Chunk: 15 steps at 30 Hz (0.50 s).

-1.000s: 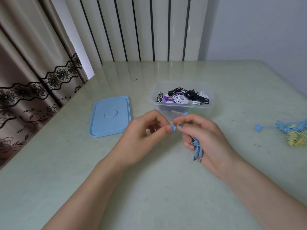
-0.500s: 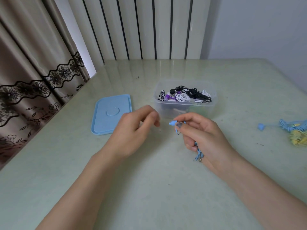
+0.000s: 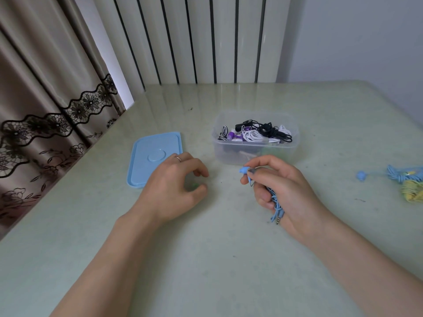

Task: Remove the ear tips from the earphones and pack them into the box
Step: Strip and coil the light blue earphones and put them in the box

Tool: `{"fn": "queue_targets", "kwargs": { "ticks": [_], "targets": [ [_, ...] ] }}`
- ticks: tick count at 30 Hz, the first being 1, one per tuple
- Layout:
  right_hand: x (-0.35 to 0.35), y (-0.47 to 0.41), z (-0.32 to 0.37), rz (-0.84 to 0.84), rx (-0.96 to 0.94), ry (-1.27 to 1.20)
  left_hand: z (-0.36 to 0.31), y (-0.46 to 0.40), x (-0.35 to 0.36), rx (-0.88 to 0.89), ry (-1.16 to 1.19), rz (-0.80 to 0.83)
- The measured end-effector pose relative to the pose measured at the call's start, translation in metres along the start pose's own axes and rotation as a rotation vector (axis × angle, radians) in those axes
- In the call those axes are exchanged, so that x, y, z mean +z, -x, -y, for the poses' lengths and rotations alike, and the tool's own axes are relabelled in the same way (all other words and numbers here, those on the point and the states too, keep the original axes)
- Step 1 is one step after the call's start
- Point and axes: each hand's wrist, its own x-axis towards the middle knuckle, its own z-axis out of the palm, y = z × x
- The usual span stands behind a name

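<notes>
My right hand (image 3: 286, 191) grips a bundled blue earphone cable (image 3: 275, 202) and pinches its blue earbud (image 3: 244, 170) between thumb and forefinger, just in front of the box. My left hand (image 3: 171, 186) hovers low over the table, to the left of my right hand and apart from it. Its fingers are curled, and a small greenish ear tip (image 3: 195, 185) shows between thumb and fingertips. The clear plastic box (image 3: 256, 152) behind my hands holds several coiled earphones in black, white and purple.
The box's blue lid (image 3: 148, 156) lies flat to the left of the box, its near corner under my left hand. More blue earphones (image 3: 398, 176) and a yellow set (image 3: 412, 191) lie at the table's right edge. A curtain hangs at the left.
My hands, which met at the earbud, have come apart. My left hand moved left and down towards the table; my right hand stayed put with the earphones.
</notes>
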Motion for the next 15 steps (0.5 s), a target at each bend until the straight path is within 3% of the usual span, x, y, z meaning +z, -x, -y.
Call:
{"fn": "queue_targets", "kwargs": {
  "ticks": [10, 15],
  "targets": [
    [0.000, 0.000, 0.000, 0.001, -0.011, -0.013, 0.001, -0.001, 0.003, 0.107, 0.015, -0.013],
    [-0.001, 0.002, 0.000, 0.008, -0.037, -0.011, -0.025, 0.002, 0.008, 0.148, 0.210, -0.057]
  ]
}}
